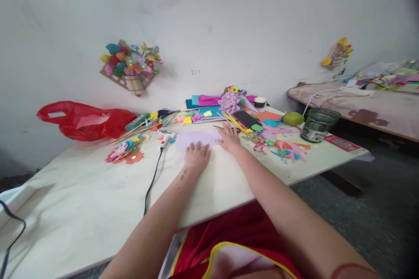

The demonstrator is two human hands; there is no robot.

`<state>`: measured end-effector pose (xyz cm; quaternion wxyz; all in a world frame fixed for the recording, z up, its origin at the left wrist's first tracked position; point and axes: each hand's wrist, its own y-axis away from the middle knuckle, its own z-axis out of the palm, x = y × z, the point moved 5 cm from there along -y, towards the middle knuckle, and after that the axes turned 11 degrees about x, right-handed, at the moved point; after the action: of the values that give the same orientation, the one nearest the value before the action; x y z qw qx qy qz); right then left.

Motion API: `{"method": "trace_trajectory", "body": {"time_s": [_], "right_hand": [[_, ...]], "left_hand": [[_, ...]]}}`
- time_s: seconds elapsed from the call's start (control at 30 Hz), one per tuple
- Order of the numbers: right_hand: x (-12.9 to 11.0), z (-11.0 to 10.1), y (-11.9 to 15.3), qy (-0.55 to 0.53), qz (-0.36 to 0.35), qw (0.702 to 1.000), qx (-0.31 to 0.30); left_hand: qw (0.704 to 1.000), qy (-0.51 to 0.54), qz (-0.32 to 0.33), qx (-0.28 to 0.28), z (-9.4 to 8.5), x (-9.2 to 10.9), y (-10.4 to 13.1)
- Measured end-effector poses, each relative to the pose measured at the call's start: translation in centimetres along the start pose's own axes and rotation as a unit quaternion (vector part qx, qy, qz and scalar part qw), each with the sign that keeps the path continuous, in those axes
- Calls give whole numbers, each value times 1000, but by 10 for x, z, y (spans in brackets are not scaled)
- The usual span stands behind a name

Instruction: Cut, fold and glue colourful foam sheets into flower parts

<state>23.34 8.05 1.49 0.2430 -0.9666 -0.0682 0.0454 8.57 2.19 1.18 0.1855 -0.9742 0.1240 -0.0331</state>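
Observation:
A pale lilac sheet, which looks like craft paper or foam, lies flat on the white table. My left hand rests on its near edge, palm down with fingers stretched out. At the sheet's right end lies my right hand, also palm down, its fingers spread. Just beyond the right fingertips is a pair of scissors, partly hidden by that hand. Left of the sheet, a white glue gun with a black cord lies on the table.
Cut foam flowers and a red plastic bag are at left. Coloured sheets, a lilac flower and a dark phone lie at the back. Scraps, a green fruit and a glass jar are at right.

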Motion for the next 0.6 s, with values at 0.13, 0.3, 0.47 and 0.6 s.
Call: {"method": "trace_trajectory", "body": {"time_s": [0.13,0.3,0.47,0.6], "right_hand": [[-24,5,-1,-12,-36,999,-23],[-32,15,-1,-8,-23,995,-96],[-25,16,1,-1,-9,993,-116],[-18,17,2,7,7,993,-114]], "left_hand": [[1000,3,0,5,1,-1,1],[1000,17,-10,17,3,-1,2],[999,13,-50,11,0,-7,5],[994,-12,-106,3,-5,-17,10]]}}
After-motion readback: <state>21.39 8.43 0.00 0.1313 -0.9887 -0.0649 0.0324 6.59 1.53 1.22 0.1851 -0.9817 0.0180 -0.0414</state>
